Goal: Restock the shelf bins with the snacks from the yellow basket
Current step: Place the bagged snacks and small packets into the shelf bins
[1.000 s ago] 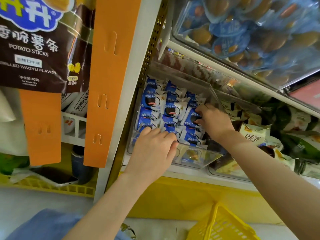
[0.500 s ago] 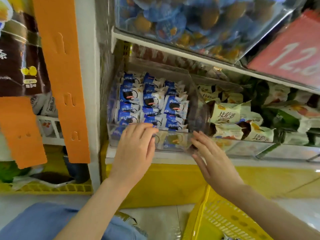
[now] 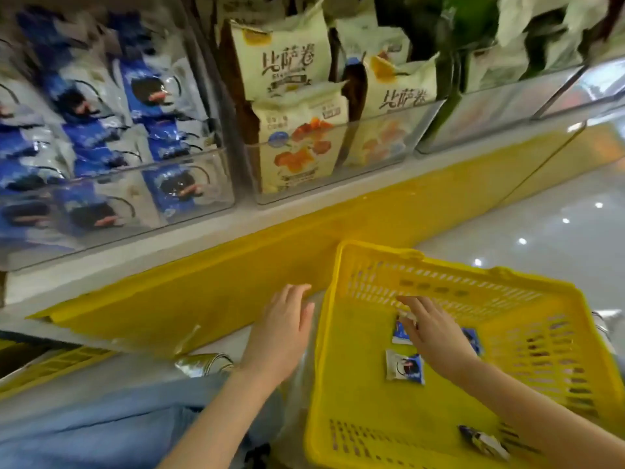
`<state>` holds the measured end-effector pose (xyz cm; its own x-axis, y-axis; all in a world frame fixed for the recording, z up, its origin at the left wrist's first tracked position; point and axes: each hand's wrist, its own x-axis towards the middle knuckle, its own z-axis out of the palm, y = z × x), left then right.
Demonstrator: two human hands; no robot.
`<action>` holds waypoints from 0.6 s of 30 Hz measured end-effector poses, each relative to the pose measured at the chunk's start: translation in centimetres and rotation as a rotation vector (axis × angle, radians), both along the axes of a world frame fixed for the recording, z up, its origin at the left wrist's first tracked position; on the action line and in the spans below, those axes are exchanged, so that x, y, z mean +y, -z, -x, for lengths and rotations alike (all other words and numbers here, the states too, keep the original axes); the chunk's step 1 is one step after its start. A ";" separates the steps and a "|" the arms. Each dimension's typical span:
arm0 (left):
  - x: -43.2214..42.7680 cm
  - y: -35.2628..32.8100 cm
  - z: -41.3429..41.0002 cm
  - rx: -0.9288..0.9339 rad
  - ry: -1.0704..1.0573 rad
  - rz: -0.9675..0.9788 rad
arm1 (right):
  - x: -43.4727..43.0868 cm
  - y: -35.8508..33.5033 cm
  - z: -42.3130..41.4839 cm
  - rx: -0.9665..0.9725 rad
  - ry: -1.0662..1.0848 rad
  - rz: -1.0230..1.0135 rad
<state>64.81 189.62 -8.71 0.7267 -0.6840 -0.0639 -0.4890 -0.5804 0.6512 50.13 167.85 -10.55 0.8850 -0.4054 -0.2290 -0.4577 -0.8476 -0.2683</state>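
The shelf [image 3: 169,245] runs across the top of the view. Its clear bin [image 3: 118,198] on the left is stacked with blue-and-white snack packets. Below it, to the right, the yellow basket [image 3: 338,299] sits on the floor with only a few packets on its bottom.

The right hand [image 3: 436,336] is inside the basket, so it is plainly the nearer one. Its fingers [image 3: 411,304] are stretched out and slightly spread, pointing toward the basket's far wall, and they do not appear to be curled round anything. The left hand [image 3: 284,330] hovers just outside the basket's left wall, loose and holding nothing.

The nearest packet [image 3: 400,333] lies directly beneath the right fingertips, partly hidden by them, so its long axis cannot be read. A second packet [image 3: 404,367] lies flat just beside the heel of the hand on the person's side, its longer edge roughly crosswise to the forearm. A third packet [image 3: 471,338] peeks out on the hand's far right, and a fourth packet [image 3: 483,443] lies near the basket's close corner.

The likely pick is the packet under the fingertips, which needs only a short drop and a pinch.
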 end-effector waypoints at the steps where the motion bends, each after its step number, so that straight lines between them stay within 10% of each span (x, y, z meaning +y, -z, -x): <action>1: -0.9 0.9 0.1 0.065 0.000 -0.009 | -0.7 2.0 1.6 0.133 0.052 -0.064; 8: -5.7 4.4 1.1 0.450 -0.123 0.011 | -2.7 10.6 6.8 0.421 0.255 -0.287; 18: -6.4 4.8 2.0 0.386 -0.222 0.174 | -2.9 16.2 4.4 0.492 0.131 -0.095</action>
<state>62.85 183.27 -13.48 0.8018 -0.5397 -0.2565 -0.0686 -0.5096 0.8577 45.70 164.95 -26.79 0.6066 -0.4625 -0.6466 -0.6497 -0.7571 -0.0679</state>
